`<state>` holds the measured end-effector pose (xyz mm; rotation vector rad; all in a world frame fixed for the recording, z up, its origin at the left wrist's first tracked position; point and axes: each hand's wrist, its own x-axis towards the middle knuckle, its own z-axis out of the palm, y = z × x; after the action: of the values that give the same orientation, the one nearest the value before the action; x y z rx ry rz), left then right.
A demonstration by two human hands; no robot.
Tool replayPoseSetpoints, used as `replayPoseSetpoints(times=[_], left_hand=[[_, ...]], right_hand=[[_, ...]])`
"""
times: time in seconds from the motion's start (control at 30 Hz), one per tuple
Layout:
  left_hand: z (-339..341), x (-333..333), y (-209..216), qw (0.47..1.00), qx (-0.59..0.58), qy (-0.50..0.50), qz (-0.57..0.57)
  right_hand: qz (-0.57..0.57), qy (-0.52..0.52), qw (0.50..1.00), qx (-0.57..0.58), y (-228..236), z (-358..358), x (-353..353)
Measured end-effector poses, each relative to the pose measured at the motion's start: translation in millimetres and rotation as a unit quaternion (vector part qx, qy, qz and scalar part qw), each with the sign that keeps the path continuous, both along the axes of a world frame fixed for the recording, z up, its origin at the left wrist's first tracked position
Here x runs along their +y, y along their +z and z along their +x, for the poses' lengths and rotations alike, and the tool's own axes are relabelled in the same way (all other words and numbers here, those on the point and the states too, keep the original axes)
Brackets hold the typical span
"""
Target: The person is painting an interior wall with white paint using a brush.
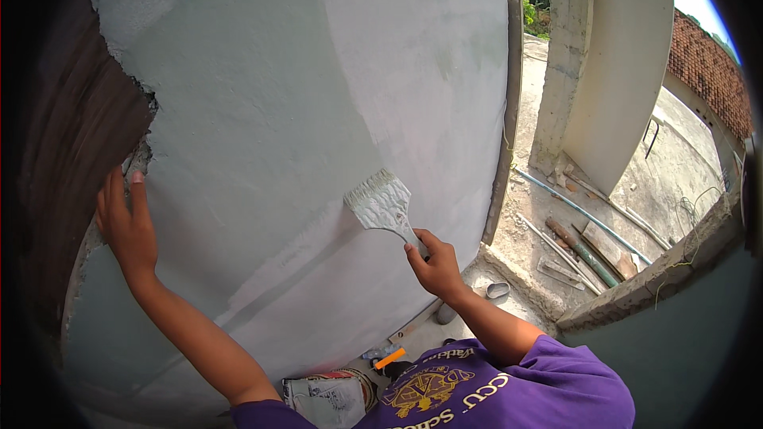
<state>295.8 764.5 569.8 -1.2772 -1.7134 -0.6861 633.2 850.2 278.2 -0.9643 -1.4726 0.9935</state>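
My right hand [435, 264] is closed round the handle of a wide, paint-coated paintbrush [383, 202]. Its bristles touch the wall [262, 95], near the border between a grey-green painted area and a paler one. My left hand [129, 226] rests with fingers stretched out at the broken edge of the wall, beside a dark brown wooden-looking surface [75, 103]. It holds nothing that I can see.
Below stands a paint-smeared bucket [330, 397], with an orange object [390, 358] close by. Through the opening at right lie a blue pipe [584, 213], a green tube [596, 260] and several sticks. A concrete post [563, 56] and a low ledge [652, 274] bound that side.
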Motion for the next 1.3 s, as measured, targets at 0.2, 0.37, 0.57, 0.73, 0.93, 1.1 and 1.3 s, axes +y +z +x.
replayPoseSetpoints(times=[0.2, 0.37, 0.57, 0.73, 0.93, 1.1, 1.3], left_hand=[[1.2, -1.8, -1.1, 1.0, 0.001, 0.008, -0.004], [3.2, 0.2, -0.7, 1.0, -0.004, -0.003, 0.009], [3.4, -2.7, 1.1, 1.0, -0.003, -0.003, -0.003], [2.8, -0.7, -0.3, 1.0, 0.018, -0.002, 0.007], [4.6, -0.7, 0.9, 1.0, 0.007, -0.007, 0.003], [3.7, -2.8, 0.5, 1.0, -0.014, 0.012, -0.008], [3.4, 0.2, -0.3, 1.0, 0.002, -0.001, 0.005]], right_hand=[[0.027, 0.011, 1.0, -0.012, -7.8, 5.0, -18.8], [0.017, 0.012, 1.0, 0.007, -0.7, 2.6, -1.2], [-0.017, 0.031, 0.999, -0.04, -14.9, 6.2, -15.6], [-0.003, 0.028, 0.999, 0.034, -8.8, 4.7, -5.6], [-0.072, 0.037, 0.996, -0.029, -19.8, -0.2, -3.7], [-0.049, 0.028, 0.998, -0.007, -30.4, 1.7, -21.6], [-0.008, 0.047, 0.998, 0.052, -7.1, 0.7, 3.2]])
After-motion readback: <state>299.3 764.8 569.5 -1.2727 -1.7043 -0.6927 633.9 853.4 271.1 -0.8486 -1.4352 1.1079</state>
